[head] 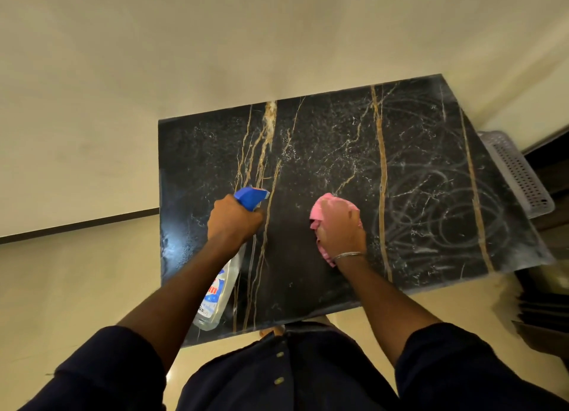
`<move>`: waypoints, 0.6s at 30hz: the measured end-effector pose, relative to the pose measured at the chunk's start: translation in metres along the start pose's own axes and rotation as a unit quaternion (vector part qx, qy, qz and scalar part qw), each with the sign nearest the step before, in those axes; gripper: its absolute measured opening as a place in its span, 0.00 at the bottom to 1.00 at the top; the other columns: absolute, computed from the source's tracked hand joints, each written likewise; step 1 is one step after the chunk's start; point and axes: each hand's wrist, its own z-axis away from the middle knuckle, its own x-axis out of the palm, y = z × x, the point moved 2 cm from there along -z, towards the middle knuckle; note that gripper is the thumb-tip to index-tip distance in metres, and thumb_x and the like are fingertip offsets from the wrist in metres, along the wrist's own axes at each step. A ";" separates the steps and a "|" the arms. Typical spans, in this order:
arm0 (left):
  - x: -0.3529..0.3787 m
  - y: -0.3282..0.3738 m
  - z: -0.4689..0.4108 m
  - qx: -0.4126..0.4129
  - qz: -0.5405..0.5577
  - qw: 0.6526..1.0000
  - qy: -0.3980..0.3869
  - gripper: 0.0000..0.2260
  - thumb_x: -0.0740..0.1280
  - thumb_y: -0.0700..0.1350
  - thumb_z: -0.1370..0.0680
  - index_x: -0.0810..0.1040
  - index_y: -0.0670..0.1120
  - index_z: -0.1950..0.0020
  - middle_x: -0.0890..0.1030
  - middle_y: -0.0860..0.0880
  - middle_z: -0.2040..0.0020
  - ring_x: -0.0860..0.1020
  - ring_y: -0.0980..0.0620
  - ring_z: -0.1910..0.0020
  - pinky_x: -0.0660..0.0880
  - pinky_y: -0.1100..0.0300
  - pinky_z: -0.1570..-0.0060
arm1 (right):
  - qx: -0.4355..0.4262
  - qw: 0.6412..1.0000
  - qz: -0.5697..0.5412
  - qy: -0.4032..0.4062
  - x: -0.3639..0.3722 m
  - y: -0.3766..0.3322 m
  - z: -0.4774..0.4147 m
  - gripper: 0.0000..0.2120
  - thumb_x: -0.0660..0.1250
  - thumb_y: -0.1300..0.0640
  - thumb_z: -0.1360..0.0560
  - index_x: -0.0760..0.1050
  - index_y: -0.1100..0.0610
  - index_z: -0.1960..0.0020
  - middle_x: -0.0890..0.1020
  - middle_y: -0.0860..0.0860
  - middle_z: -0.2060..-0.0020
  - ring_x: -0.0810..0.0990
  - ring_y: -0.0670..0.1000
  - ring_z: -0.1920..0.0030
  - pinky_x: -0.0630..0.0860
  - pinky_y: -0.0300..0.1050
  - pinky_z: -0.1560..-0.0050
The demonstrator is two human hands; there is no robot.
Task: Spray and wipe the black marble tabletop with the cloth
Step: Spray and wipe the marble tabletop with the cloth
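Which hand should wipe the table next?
The right hand. It already presses the pink cloth on the black tabletop, while the left hand is busy gripping the spray bottle.

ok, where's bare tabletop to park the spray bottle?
The tabletop holds nothing loose. Free: the far strip along the wall, the left part beyond the left hand, and the smeared right part toward the basket. Crowded: near middle, between the bottle and the right hand on the cloth.

Dark navy buttoned shirt (286, 370) with sleeves rolled to the elbows; thin silver bangle (349, 254) on the right wrist.
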 end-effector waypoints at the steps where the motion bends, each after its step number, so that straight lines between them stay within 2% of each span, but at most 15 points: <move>1: 0.000 0.000 0.001 0.002 0.003 1.000 0.000 0.14 0.71 0.50 0.27 0.75 0.45 0.46 0.78 0.48 0.62 0.77 0.55 0.67 0.73 0.62 0.65 | 0.021 1.000 0.008 -0.002 0.000 0.015 -0.001 0.29 0.70 0.47 0.30 0.72 0.52 0.31 0.75 0.58 0.39 0.71 0.62 0.43 0.77 0.57 0.49; 4: 0.000 -0.002 0.006 0.013 0.014 1.000 0.005 0.12 0.70 0.49 0.27 0.76 0.44 0.47 0.78 0.49 0.64 0.76 0.55 0.68 0.73 0.63 0.66 | 0.053 0.998 0.033 -0.032 0.000 0.039 -0.003 0.29 0.57 0.43 0.26 0.67 0.51 0.27 0.72 0.58 0.35 0.70 0.63 0.38 0.72 0.58 0.40; 5: 0.000 -0.002 0.007 0.019 0.013 1.000 0.006 0.12 0.70 0.50 0.27 0.76 0.45 0.48 0.77 0.49 0.64 0.76 0.55 0.68 0.72 0.63 0.67 | 0.062 0.997 0.032 -0.034 0.001 0.039 -0.002 0.29 0.56 0.43 0.25 0.66 0.51 0.27 0.71 0.58 0.34 0.70 0.63 0.38 0.71 0.59 0.38; 9: 0.003 -0.007 0.015 0.023 0.008 1.000 0.007 0.11 0.70 0.49 0.26 0.75 0.45 0.49 0.77 0.50 0.65 0.75 0.56 0.68 0.69 0.66 0.70 | 0.059 0.998 0.010 -0.013 0.003 -0.001 0.018 0.29 0.64 0.46 0.26 0.67 0.53 0.27 0.72 0.60 0.35 0.70 0.64 0.39 0.71 0.58 0.39; 14: 0.009 -0.009 0.024 0.027 0.000 1.000 0.003 0.10 0.70 0.48 0.26 0.76 0.45 0.51 0.77 0.49 0.66 0.75 0.56 0.69 0.70 0.64 0.69 | -0.051 0.997 -0.021 -0.059 0.009 -0.083 0.043 0.29 0.63 0.46 0.26 0.62 0.50 0.27 0.69 0.57 0.33 0.70 0.62 0.40 0.71 0.57 0.40; 18: 0.012 -0.009 0.027 0.023 -0.002 1.000 0.008 0.10 0.70 0.49 0.26 0.75 0.45 0.51 0.77 0.49 0.65 0.74 0.56 0.70 0.69 0.65 0.70 | -0.091 0.995 -0.027 -0.040 -0.001 -0.082 0.047 0.30 0.71 0.45 0.31 0.69 0.48 0.31 0.74 0.56 0.37 0.74 0.60 0.43 0.78 0.54 0.49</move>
